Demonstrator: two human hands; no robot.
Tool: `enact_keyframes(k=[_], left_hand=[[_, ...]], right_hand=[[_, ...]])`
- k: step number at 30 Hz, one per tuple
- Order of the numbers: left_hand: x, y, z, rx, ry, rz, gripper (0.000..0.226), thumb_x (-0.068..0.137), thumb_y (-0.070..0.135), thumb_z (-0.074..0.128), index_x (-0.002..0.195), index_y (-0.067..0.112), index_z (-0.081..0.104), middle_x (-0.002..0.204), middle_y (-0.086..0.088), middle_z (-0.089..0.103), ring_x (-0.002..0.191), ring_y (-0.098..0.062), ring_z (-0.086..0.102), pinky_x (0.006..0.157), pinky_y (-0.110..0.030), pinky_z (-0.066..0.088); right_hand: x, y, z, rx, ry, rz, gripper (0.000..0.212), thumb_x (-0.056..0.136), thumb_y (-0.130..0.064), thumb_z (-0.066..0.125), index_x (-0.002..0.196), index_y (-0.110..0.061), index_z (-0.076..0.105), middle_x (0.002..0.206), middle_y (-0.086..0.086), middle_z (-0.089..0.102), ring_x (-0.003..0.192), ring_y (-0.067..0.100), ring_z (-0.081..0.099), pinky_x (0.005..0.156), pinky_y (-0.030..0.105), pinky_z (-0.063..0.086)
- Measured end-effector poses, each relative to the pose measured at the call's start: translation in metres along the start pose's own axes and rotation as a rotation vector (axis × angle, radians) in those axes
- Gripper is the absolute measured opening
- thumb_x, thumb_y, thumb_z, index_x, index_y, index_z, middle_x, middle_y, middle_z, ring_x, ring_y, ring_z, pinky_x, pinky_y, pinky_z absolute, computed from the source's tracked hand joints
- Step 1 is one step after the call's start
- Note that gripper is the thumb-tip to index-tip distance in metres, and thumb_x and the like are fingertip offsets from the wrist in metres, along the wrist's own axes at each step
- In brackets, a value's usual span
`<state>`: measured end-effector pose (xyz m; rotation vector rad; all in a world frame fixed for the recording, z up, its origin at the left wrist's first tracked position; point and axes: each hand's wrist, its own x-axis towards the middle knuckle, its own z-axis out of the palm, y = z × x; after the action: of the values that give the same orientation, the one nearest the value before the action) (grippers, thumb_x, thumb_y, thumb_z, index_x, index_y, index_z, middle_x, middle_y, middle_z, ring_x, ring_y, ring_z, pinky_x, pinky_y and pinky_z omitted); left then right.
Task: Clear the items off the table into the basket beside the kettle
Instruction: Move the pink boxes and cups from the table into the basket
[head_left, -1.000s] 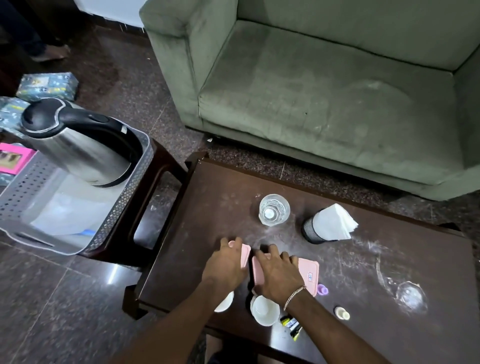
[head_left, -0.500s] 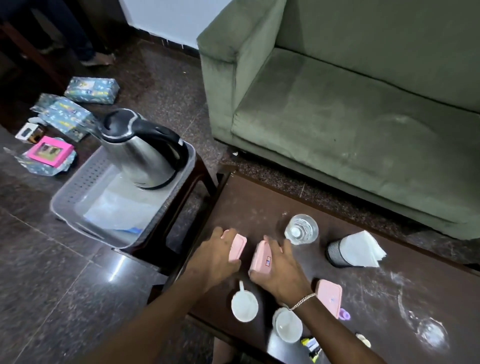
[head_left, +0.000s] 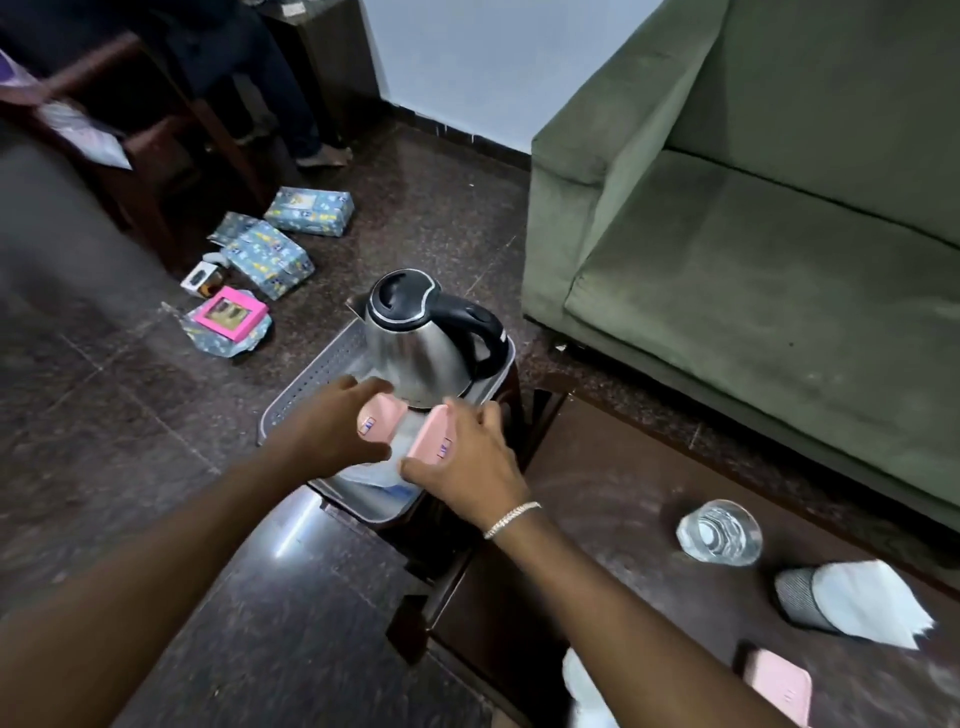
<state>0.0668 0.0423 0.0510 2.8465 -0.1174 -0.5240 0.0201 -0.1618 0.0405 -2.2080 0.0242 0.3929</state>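
Both hands hover over the grey perforated basket (head_left: 306, 384), which sits on a dark stool with a steel kettle (head_left: 415, 343) standing in its far end. My left hand (head_left: 332, 426) grips one small pink case (head_left: 382, 418). My right hand (head_left: 467, 462) grips another pink case (head_left: 431, 434). The two cases are side by side above the basket's white lining. On the dark wooden table (head_left: 623, 478) remain a third pink case (head_left: 779, 686), a water glass (head_left: 719, 532), a mesh holder with white tissue (head_left: 852, 605) and a white object (head_left: 584, 691) at the front edge.
A green sofa (head_left: 753, 270) stands behind the table. Wrapped blue boxes (head_left: 270, 254) and a pink box (head_left: 231, 312) lie on the dark floor to the left. Another person's legs (head_left: 291, 109) and a wooden chair (head_left: 156, 135) are at the back left.
Both hands lifted a pink case each off the table and carried them left to above the basket. The view swung left, so the table shifted to the lower right.
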Motion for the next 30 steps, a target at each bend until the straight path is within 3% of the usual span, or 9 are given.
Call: enact_keyframes(k=[6,11,14,16,20,27,30], left_hand=[[0.011,-0.042,0.007,0.016,-0.132,-0.023,0.08,0.066,0.045,0.091,0.137,0.029,0.059,0.123,-0.009,0.067,0.115,-0.029,0.062,0.097,-0.036,0.05],[0.019,-0.053,0.027,-0.002,-0.167,-0.036,0.079,0.066,0.042,0.091,0.136,0.029,0.058,0.121,-0.009,0.066,0.109,-0.028,0.064,0.091,-0.034,0.054],[0.025,-0.056,0.035,-0.004,-0.202,-0.039,0.078,0.066,0.042,0.091,0.136,0.031,0.057,0.12,-0.007,0.065,0.102,-0.027,0.067,0.082,-0.044,0.061],[0.028,-0.06,0.039,-0.001,-0.222,-0.042,0.083,0.066,0.041,0.093,0.139,0.029,0.055,0.121,-0.007,0.063,0.1,-0.029,0.068,0.08,-0.045,0.062],[0.03,-0.07,0.051,0.028,-0.218,-0.018,0.087,0.071,0.04,0.091,0.148,0.026,0.051,0.127,-0.011,0.063,0.114,-0.032,0.064,0.094,-0.04,0.055],[0.038,-0.07,0.057,0.049,-0.245,0.006,0.084,0.076,0.032,0.089,0.15,0.023,0.051,0.132,-0.012,0.062,0.12,-0.03,0.062,0.098,-0.035,0.049],[0.038,-0.073,0.058,0.031,-0.246,0.013,0.084,0.077,0.028,0.089,0.151,0.023,0.05,0.129,-0.013,0.062,0.114,-0.03,0.063,0.094,-0.033,0.048]], right_hand=[[0.03,-0.031,0.058,-0.156,-0.043,0.007,0.084,0.063,-0.047,0.082,0.129,-0.012,0.044,0.127,0.011,0.036,0.098,0.045,0.064,0.09,0.043,0.052],[0.04,-0.028,0.086,-0.298,-0.097,0.059,0.074,0.071,-0.039,0.078,0.128,-0.004,0.045,0.133,0.015,0.037,0.106,0.04,0.061,0.093,0.043,0.049],[0.045,-0.025,0.098,-0.406,-0.084,-0.005,0.066,0.078,-0.038,0.075,0.126,0.0,0.05,0.125,0.016,0.047,0.113,0.035,0.054,0.092,0.043,0.047],[0.047,-0.024,0.103,-0.569,-0.087,-0.05,0.058,0.085,-0.04,0.07,0.124,0.0,0.057,0.121,0.015,0.057,0.116,0.034,0.049,0.091,0.044,0.044],[0.043,-0.017,0.104,-0.743,-0.08,-0.069,0.054,0.083,-0.051,0.068,0.116,-0.008,0.066,0.114,0.014,0.066,0.117,0.035,0.041,0.095,0.048,0.031],[0.034,-0.007,0.099,-0.758,-0.101,-0.074,0.034,0.082,-0.019,0.065,0.115,-0.01,0.066,0.108,0.011,0.068,0.116,0.037,0.041,0.096,0.054,0.028],[0.033,-0.005,0.103,-0.757,-0.097,-0.07,0.04,0.079,-0.021,0.072,0.116,-0.008,0.064,0.106,0.01,0.067,0.113,0.036,0.043,0.094,0.053,0.028]])
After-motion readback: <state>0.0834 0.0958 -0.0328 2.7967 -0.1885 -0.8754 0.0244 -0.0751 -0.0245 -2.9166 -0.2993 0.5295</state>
